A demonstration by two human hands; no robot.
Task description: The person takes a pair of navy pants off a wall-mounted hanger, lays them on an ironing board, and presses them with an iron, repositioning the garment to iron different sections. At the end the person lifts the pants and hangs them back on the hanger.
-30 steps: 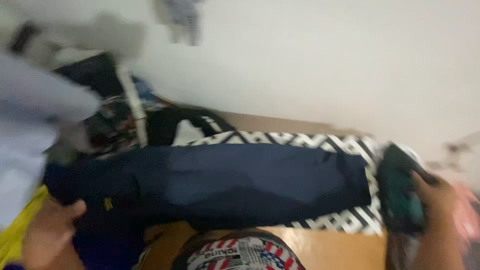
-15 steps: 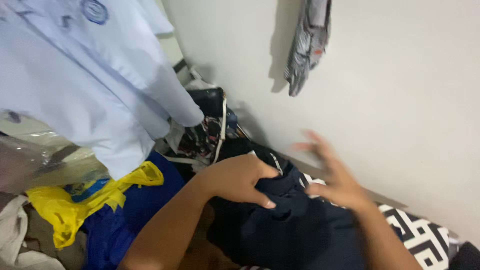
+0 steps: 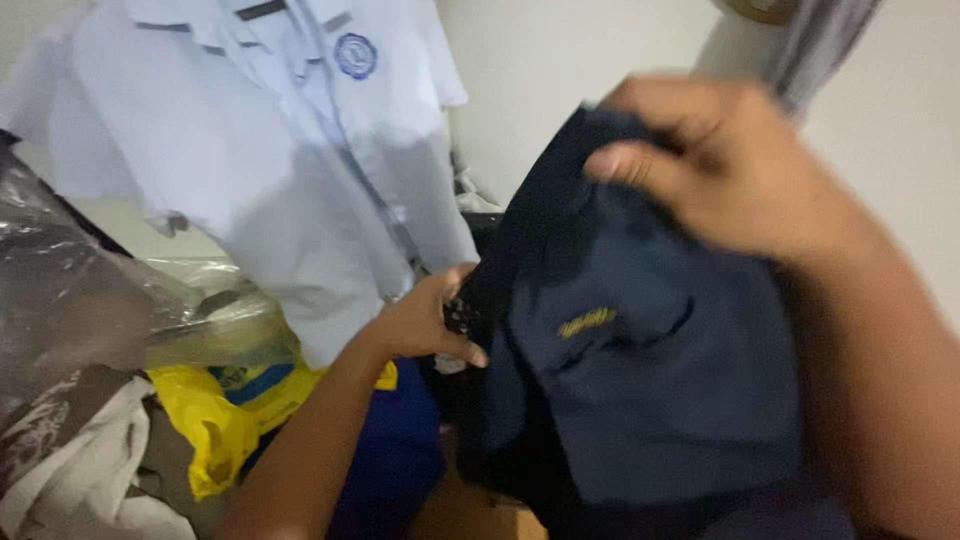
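navy trousers [image 3: 640, 390]: soft, limp, light cloth, likely easy to bunch. right hand [image 3: 725, 165] clenches top edge; left hand [image 3: 425, 320] pinches side seam. white shirt [image 3: 270, 150] hangs beside.

My right hand [image 3: 735, 165] grips the top of the trousers [image 3: 640, 340], held up in front of the wall [image 3: 560, 60]. My left hand [image 3: 430, 320] pinches their left edge, lower down. Left of them a shirt [image 3: 270, 150] hangs; below it lie a plastic bag [image 3: 215, 425] and a cloth [image 3: 80, 470].
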